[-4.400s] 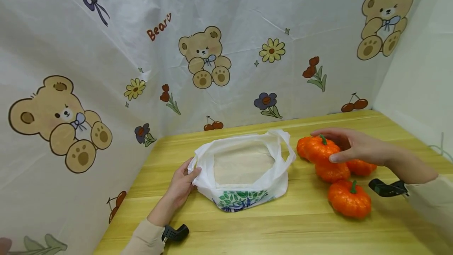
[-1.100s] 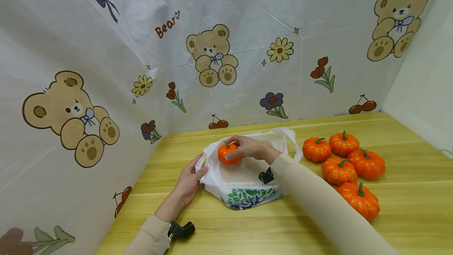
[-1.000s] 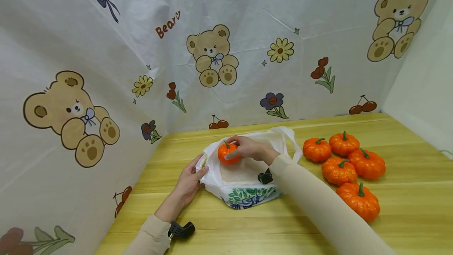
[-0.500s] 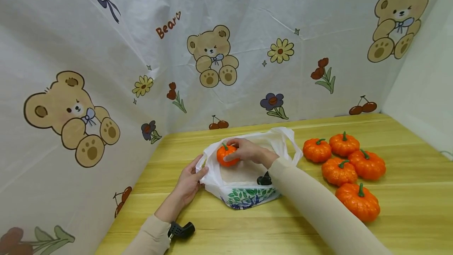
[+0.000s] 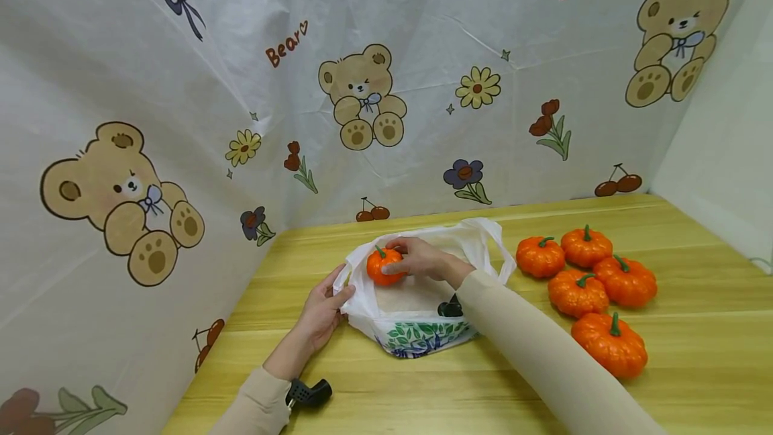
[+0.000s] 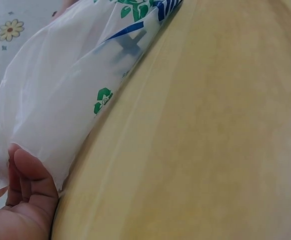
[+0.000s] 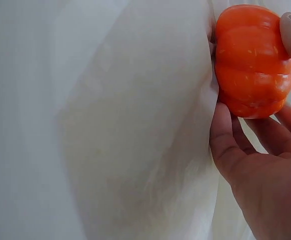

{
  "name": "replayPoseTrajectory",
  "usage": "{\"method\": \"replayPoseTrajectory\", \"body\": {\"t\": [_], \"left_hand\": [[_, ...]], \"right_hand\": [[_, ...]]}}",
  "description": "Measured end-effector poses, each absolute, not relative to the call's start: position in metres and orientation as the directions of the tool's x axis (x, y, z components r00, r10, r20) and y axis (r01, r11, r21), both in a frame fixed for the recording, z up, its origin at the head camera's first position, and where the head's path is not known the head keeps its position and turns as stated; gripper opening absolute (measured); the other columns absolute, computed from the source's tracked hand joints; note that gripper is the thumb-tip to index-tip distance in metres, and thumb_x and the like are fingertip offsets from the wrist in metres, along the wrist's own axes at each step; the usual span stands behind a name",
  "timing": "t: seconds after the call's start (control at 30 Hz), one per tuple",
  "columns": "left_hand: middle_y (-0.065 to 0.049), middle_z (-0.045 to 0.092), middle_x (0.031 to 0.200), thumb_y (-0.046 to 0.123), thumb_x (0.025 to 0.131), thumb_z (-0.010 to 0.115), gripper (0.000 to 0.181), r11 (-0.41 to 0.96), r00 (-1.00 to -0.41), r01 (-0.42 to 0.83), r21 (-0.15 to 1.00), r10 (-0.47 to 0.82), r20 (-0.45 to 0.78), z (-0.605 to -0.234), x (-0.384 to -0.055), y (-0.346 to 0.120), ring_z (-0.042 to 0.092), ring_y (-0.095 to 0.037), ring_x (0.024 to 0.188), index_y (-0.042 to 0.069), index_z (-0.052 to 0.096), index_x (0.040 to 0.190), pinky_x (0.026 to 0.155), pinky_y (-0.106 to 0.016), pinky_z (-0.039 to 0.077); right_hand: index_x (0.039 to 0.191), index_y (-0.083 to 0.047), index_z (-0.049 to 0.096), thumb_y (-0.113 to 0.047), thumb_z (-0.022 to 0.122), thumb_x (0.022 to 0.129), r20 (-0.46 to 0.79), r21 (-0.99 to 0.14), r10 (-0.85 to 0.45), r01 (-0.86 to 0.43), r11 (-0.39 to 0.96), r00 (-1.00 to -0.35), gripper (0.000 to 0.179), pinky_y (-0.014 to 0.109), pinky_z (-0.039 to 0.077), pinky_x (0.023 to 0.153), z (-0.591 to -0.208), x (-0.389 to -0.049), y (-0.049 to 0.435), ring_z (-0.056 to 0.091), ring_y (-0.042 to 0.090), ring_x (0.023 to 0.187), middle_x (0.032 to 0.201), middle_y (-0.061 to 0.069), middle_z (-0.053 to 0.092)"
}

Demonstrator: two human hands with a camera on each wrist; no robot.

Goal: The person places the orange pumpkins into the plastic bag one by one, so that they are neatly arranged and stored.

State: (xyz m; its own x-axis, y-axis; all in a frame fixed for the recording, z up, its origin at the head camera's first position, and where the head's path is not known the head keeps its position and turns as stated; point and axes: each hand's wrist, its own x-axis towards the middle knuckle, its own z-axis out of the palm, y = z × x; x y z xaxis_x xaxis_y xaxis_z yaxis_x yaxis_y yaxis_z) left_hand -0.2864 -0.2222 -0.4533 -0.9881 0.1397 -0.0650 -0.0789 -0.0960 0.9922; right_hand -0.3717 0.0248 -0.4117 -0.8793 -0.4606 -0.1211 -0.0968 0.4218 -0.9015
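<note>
A white plastic carrier bag (image 5: 417, 341) with a green and blue leaf print lies on the table, its mouth spread wide. My left hand (image 5: 321, 311) pinches the bag's left edge by the handle; the left wrist view shows the thumb and curled fingers (image 6: 31, 167) on the thin plastic. Inside the bag's mouth, near its left wall, is a small orange pumpkin (image 5: 380, 267) with a green stem, leaning left. My right hand (image 5: 425, 259) grips it from the right side. In the right wrist view, thumb and fingers stand on opposite sides of the glossy pumpkin (image 7: 253, 60).
Right of the bag, several more orange pumpkins sit close together on the wooden table (image 5: 483, 388), the nearest pumpkin (image 5: 606, 348) beside my right sleeve. A white cloth (image 5: 417, 173) printed with bears and flowers hangs behind and to the left.
My right hand has come left from the group of pumpkins, bringing one into the bag. In the last second that pumpkin shifts slightly left and tilts. The left hand keeps its hold.
</note>
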Motion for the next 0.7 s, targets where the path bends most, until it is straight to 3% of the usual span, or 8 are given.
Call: {"method": "replayPoseTrajectory", "body": {"t": [0.4,0.7], "left_hand": [[-0.012,0.043,0.161,0.008,0.104,0.060,0.064,-0.114,-0.989,-0.083,0.990,0.128,-0.068,-0.454,-0.287,-0.223,0.065,-0.018,0.111,0.020,0.034,0.162,0.079,-0.029,0.060],[-0.012,0.041,0.162,0.007,0.104,0.060,0.066,-0.125,-0.990,-0.084,0.989,0.127,-0.068,-0.454,-0.287,-0.223,0.066,-0.018,0.112,0.021,0.033,0.162,0.081,-0.031,0.061]], "right_hand": [[0.146,-0.009,0.054,-0.031,0.084,0.087,-0.127,-0.885,-0.463,-0.110,0.452,-0.877,0.070,0.046,0.052,0.110,-0.396,-0.371,0.027,0.054,0.032,0.133,0.152,0.016,0.052],[0.146,-0.008,0.054,-0.034,0.080,0.090,-0.107,-0.853,-0.507,-0.183,0.489,-0.856,0.067,0.050,0.050,0.112,-0.371,-0.362,0.038,0.057,0.032,0.132,0.150,0.017,0.055]]}}
